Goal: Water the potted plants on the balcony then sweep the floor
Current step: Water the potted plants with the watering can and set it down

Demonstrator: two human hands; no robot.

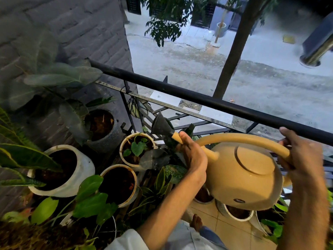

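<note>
The tan watering can [243, 175] is held above the pots by the balcony railing [198, 100], right hand [304, 159] wrapped around its handle, left hand [192, 156] closed on the spout; water could miss the small white pot [124, 157] if the black rose [160, 127] is tilted unevenly

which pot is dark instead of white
The dark grey speckled round pot farthest back by the brick wall; the nearer pots have white rims.

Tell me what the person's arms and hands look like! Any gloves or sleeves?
No gloves: both hands are bare. The left hand and right hand show no rings or watch. Both forearms are bare too, with a pale sleeve only near the left elbow.
</note>
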